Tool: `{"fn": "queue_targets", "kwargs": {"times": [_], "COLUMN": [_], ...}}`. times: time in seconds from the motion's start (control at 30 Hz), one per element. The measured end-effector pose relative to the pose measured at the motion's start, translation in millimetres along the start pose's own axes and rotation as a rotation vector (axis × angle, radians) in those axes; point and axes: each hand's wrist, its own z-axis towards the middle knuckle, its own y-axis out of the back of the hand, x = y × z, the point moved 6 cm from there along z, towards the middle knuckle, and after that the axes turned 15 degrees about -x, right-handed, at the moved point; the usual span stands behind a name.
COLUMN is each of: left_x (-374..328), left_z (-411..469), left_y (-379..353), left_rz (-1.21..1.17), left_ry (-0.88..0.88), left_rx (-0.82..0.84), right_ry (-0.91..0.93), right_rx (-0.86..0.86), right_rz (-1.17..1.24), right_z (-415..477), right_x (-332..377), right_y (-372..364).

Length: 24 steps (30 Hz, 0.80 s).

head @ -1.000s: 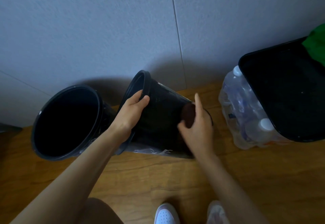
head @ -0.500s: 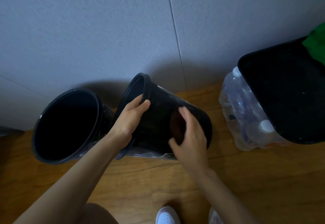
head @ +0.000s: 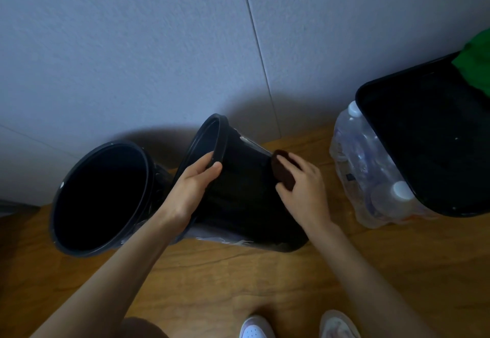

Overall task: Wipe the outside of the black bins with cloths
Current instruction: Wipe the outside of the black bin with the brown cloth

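A round black bin lies tilted on the wooden floor, its mouth turned up and to the left. My left hand grips its rim, thumb on the outer wall and fingers over the lip. My right hand presses a small dark brown cloth against the bin's outer wall, near its upper right side. A second round black bin stands to the left, leaning with its open mouth facing me.
A large rectangular black bin stands at the right, with something green at its far corner. A shrink-wrapped pack of water bottles sits beside it. A grey wall rises behind. My shoes show at the bottom edge.
My right hand has slid the cloth up and to the right along the bin's wall, after sweeping lower and leftward. My left hand keeps its grip on the rim.
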Motion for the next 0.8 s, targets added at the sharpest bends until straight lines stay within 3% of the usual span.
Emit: {"fn": "queue_targets", "kwargs": {"times": [0.1, 0.27, 0.4, 0.63, 0.8], "left_x": [1.6, -2.5, -6.2, -4.3, -0.1], "left_z": [-0.3, -2.6, 0.7, -1.3, -1.6], "left_y": [-0.1, -2.2, -0.5, 4.3, 1.8], "left_rz": [-0.002, 0.047, 0.122, 0.151, 0.163], "left_ry": [-0.003, -0.095, -0.197, -0.212, -0.169], "left_rx": [0.009, 0.046, -0.011, 0.067, 0.152], "right_ry": [0.051, 0.307, 0.372, -0.258, -0.311], "right_rx": [-0.048, -0.127, -0.094, 0.077, 0.074], "right_rz": [0.014, 0.110, 0.062, 0.032, -0.017], "right_z": [-24.9, -51.1, -37.4, 6.6, -6.5], "right_x": [12.3, 78.5, 81.5, -57.0, -80.7], "right_y": [0.7, -5.5, -7.3, -7.5, -5.9]}}
